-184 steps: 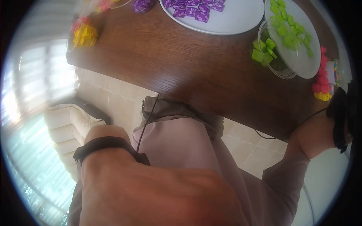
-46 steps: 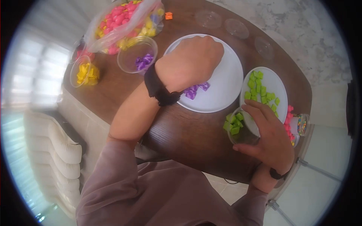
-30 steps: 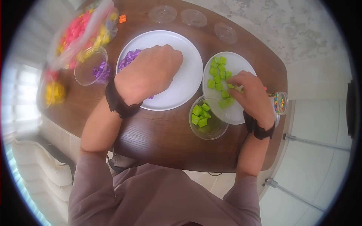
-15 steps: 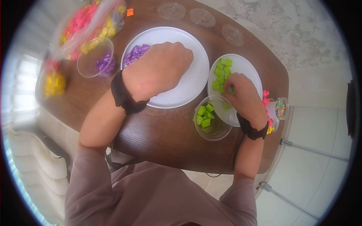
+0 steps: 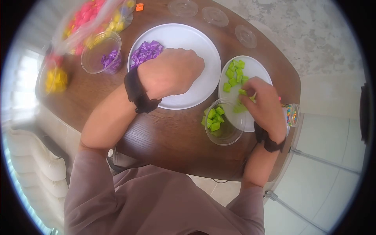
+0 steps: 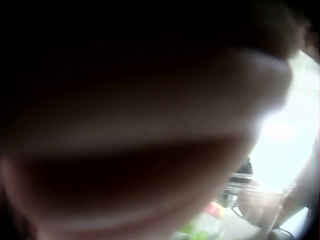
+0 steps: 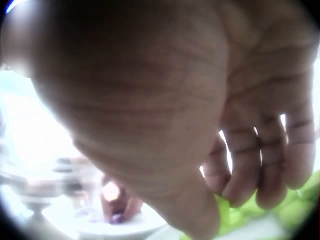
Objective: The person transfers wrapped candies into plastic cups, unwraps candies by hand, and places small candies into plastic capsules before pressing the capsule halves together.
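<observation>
My left hand (image 5: pixel 172 72) is over the large white plate (image 5: pixel 207 82), fingers bent down and hidden under its back in the head view. In the right wrist view a purple wrapped candy (image 7: pixel 117 218) shows at its fingertips. More purple candies (image 5: pixel 145 53) lie at that plate's left side. Over the smaller white plate (image 5: pixel 260 70) my right hand (image 5: pixel 266 105) pinches a green wrapped candy (image 7: pixel 224 210) between thumb and finger. Several green candies (image 5: pixel 234 74) lie around it. A clear cup (image 5: pixel 235 137) with green candies stands by this plate's near edge.
Left of the large plate stands a clear cup (image 5: pixel 88 64) with purple candies; farther left is a yellow-filled cup (image 5: pixel 56 80). A plastic bag (image 5: pixel 74 41) of candies sits behind. Clear lids (image 5: pixel 215 16) lie along the far edge, a jar (image 5: pixel 292 113) at right.
My right hand has gone from the green candies' cup to the smaller plate, where its fingertips shift among the candies. My left hand stays over the large plate; more purple candies show beside it.
</observation>
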Available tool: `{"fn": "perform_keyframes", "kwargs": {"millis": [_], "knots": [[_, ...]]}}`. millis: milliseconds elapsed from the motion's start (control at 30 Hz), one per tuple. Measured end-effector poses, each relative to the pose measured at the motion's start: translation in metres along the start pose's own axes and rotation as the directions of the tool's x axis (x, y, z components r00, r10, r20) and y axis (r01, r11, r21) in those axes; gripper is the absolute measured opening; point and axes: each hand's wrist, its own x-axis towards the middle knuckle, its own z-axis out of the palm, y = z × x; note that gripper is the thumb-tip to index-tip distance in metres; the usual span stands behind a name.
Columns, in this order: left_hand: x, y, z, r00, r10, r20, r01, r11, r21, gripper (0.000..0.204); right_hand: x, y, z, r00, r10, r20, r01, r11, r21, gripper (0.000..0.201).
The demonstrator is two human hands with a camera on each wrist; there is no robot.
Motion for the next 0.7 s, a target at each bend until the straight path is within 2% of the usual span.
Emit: {"fn": "perform_keyframes", "kwargs": {"millis": [67, 100, 167, 200, 267, 300, 367, 400, 467, 600, 633, 700], "knots": [[-0.001, -0.002, 0.003, 1.0, 0.004, -0.012, -0.005, 1.0, -0.028, 0.009, -0.007, -0.023, -0.02, 0.994, -0.033, -0.103, 0.04, 0.997, 0.065, 0.019], [-0.001, -0.003, 0.004, 1.0, 0.016, -0.025, -0.017, 0.999, -0.048, 0.009, -0.013, -0.031, -0.028, 0.995, -0.032, -0.097, 0.038, 0.997, 0.067, 0.019], [-0.001, -0.004, 0.006, 0.999, 0.011, -0.031, -0.013, 0.999, -0.048, 0.009, -0.026, -0.043, -0.041, 0.971, -0.137, -0.198, 0.169, 0.973, 0.156, 0.025], [-0.001, -0.004, 0.007, 0.999, 0.009, -0.041, -0.01, 0.999, -0.043, 0.009, -0.032, -0.048, -0.042, 0.972, -0.135, -0.192, 0.166, 0.973, 0.159, 0.025], [-0.001, -0.003, 0.005, 1.0, 0.002, -0.026, -0.003, 0.999, -0.044, 0.008, -0.04, -0.056, -0.043, 0.925, -0.224, -0.307, 0.306, 0.918, 0.251, 0.03], [-0.001, -0.003, 0.004, 1.0, -0.004, -0.016, 0.003, 0.999, -0.041, 0.008, -0.04, -0.057, -0.045, 0.926, -0.221, -0.306, 0.304, 0.919, 0.253, 0.03], [-0.002, -0.004, 0.008, 0.999, 0.02, -0.051, -0.022, 0.999, -0.044, 0.008, -0.042, -0.058, -0.047, 0.955, -0.229, -0.189, 0.258, 0.954, 0.15, 0.03], [-0.003, -0.005, 0.01, 0.995, 0.042, -0.087, -0.046, 0.998, -0.045, 0.008, -0.042, -0.057, -0.045, 0.956, -0.226, -0.189, 0.256, 0.955, 0.152, 0.03], [-0.002, -0.003, 0.009, 0.997, 0.038, -0.071, -0.041, 0.999, -0.036, 0.008, -0.04, -0.056, -0.04, 0.963, -0.168, -0.21, 0.18, 0.983, 0.043, 0.032], [-0.004, -0.007, 0.013, 0.993, 0.066, -0.094, -0.069, 0.997, -0.029, 0.008, -0.04, -0.057, -0.041, 0.981, -0.115, -0.154, 0.13, 0.988, 0.085, 0.034], [-0.003, -0.006, 0.012, 0.994, 0.066, -0.092, -0.069, 0.997, -0.03, 0.008, -0.038, -0.054, -0.039, 0.983, -0.149, -0.108, 0.153, 0.988, 0.031, 0.041], [0.0, -0.003, 0.008, 1.0, 0.006, -0.004, -0.006, 1.0, -0.024, 0.009, -0.038, -0.054, -0.036, 0.982, -0.177, -0.059, 0.176, 0.984, -0.022, 0.049]]}}
